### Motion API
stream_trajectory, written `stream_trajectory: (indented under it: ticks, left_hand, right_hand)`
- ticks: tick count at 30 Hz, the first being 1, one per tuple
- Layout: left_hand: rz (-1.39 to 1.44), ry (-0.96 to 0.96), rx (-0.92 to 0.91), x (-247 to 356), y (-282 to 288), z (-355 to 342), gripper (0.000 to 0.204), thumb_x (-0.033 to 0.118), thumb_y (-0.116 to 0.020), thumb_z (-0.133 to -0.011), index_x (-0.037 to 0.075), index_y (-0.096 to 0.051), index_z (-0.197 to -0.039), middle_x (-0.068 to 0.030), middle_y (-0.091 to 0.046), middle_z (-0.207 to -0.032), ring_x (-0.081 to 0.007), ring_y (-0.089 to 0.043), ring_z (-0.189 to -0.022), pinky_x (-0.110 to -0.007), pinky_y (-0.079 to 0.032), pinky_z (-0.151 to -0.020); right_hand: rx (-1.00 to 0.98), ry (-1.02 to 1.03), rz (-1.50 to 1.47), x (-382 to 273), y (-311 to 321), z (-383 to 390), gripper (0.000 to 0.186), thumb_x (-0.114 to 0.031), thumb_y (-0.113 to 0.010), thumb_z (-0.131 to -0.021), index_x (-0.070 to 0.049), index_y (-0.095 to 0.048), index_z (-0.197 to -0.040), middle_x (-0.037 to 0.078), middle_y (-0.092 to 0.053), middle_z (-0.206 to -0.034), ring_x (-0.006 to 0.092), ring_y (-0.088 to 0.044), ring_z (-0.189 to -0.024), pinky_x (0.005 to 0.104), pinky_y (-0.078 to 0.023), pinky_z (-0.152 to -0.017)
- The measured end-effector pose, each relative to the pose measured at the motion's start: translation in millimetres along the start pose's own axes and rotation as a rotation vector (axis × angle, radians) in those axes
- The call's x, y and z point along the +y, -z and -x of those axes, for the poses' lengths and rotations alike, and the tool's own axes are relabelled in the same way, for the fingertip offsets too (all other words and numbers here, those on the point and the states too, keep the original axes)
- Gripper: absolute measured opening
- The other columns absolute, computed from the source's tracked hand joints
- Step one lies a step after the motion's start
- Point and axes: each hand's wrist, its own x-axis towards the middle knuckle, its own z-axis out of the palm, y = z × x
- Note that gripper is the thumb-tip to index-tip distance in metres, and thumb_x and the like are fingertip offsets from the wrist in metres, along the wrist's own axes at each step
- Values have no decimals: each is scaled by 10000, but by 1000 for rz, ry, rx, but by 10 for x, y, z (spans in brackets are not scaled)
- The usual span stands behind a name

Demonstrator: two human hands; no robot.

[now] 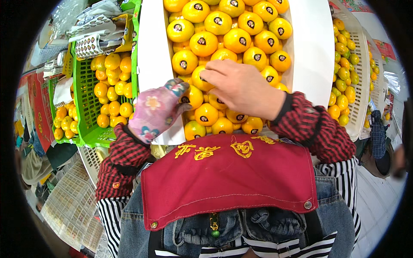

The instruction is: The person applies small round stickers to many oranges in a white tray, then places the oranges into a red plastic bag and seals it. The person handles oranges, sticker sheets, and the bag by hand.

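Observation:
My left hand [157,107], in a pink floral glove, is at the left side of a white box [310,51] full of oranges. Its thumb and fingers curl around the left side of an orange [194,99]. My bare right hand [241,86] hovers over the middle of the box, fingers bent and drawn together above another orange [198,78]. Whatever sits between those fingertips is hidden. Most oranges in the box, such as one near the top [217,23], carry a small dark oval sticker on the upward side.
To the left, a green crate [86,135] holds unstickered oranges, with sticker sheets [92,45] piled at its far end. On the right stands a pale plastic crate [358,86] of greenish-orange fruit. Newspaper [69,202] lies on the floor at lower left.

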Motion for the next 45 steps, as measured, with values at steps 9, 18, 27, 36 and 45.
stream_trajectory:
  ticks: [9, 18, 27, 36, 45]
  left_hand:
    - [-150, -37, 32, 9, -371, 100, 554, 159, -810, -771, 48, -571, -1258, -173, -634, -1046, -354, -693, -876, -455, -556, -709]
    - [-91, -75, 62, -28, -339, 78, 507, 158, -808, -785, 66, -599, -1238, -158, -648, -1049, -352, -694, -902, -445, -562, -731]
    - [-195, -77, -108, -54, -213, -127, 488, 252, -831, -775, 41, -626, -1164, -162, -654, -942, -381, -685, -889, -465, -554, -735]
    - [-171, -20, -56, 3, -375, 68, 533, 234, -803, -811, 51, -598, -1268, -157, -646, -1008, -374, -678, -895, -460, -547, -753]
    - [-168, -24, 34, 88, -370, 119, 602, 188, -777, -822, 64, -566, -1371, -169, -644, -1205, -370, -672, -977, -465, -549, -808]
  right_hand:
    - [-26, 17, 97, 134, -420, 11, 312, -88, -725, -767, -76, -578, -1041, 134, -575, -1046, 343, -656, -918, 474, -566, -722]
    - [144, 172, 85, -302, -309, 359, 233, -115, -658, -808, -96, -608, -1034, 94, -592, -1006, 288, -635, -880, 412, -551, -684]
    - [-175, 91, 67, -385, -600, 567, 300, -107, -676, -771, -34, -632, -1059, 110, -587, -1027, 307, -610, -915, 422, -540, -750]
    - [-130, 52, -74, -292, -586, 594, 257, -105, -679, -798, -36, -633, -1041, 127, -587, -996, 343, -629, -899, 452, -545, -738]
    - [-201, 10, -4, -403, -498, 654, 376, -80, -695, -795, -45, -625, -1163, 131, -613, -1087, 351, -620, -1029, 452, -533, -869]
